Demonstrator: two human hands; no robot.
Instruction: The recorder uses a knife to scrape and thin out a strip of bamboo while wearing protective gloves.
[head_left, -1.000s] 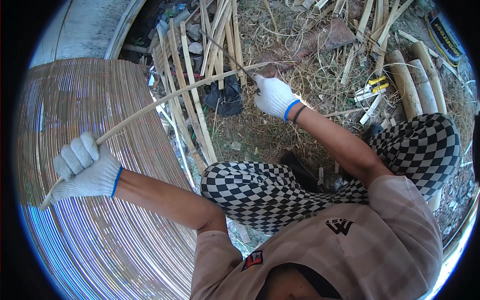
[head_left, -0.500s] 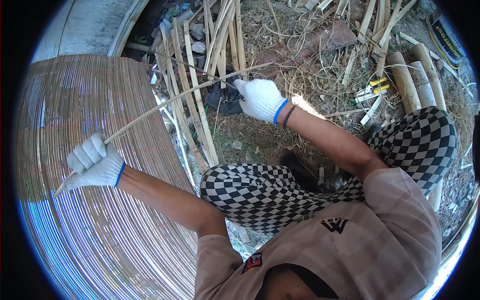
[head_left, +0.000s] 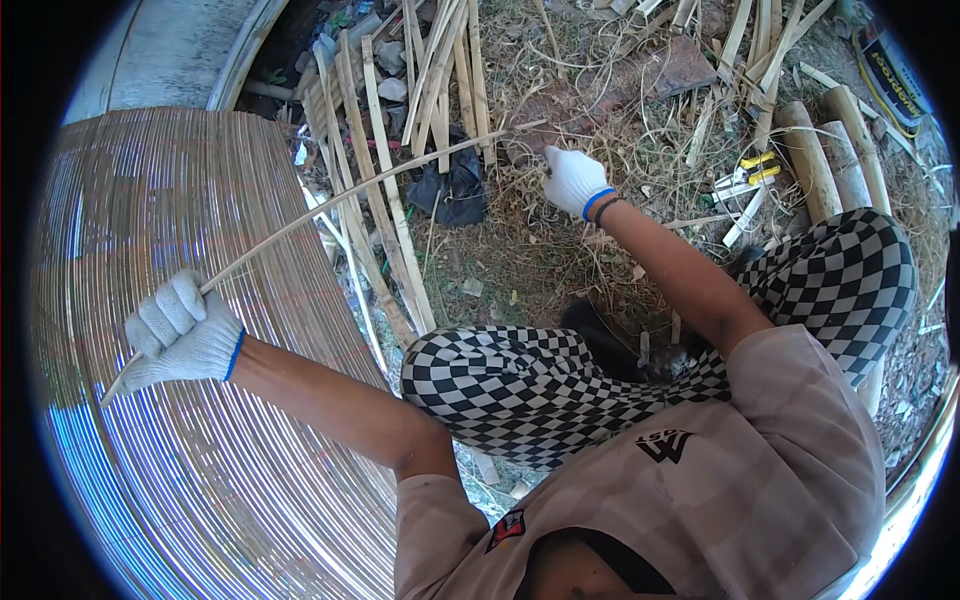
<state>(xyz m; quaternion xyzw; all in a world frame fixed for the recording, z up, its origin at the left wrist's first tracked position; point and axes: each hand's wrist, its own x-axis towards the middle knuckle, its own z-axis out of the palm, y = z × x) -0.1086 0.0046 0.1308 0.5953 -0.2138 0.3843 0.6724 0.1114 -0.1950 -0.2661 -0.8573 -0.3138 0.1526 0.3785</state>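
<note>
A long, slightly bowed pale bamboo strip (head_left: 330, 213) runs from the lower left up toward the middle of the head view. My left hand (head_left: 185, 330), in a white glove, is wrapped around it near its lower end, above the slatted mat (head_left: 130, 200). Beyond the strip's far tip, a little below and to the right, my gloved right hand (head_left: 577, 183) is closed and apart from the strip. A small dark bit shows at its fingers; the rest of that thin dark blade-like tool cannot be made out now.
Several split strips (head_left: 380, 150) lie beside the mat, near a crumpled black plastic sheet (head_left: 455, 190). A reddish slab (head_left: 660, 75) is farther off. At right are yellow-handled pliers (head_left: 757, 170), cut poles (head_left: 808, 165) and a dark-and-yellow container (head_left: 893, 80).
My right hand has moved right, away from the strip. The long dark tool that crossed the strip no longer shows. My left hand has shifted slightly left and keeps its grip.
</note>
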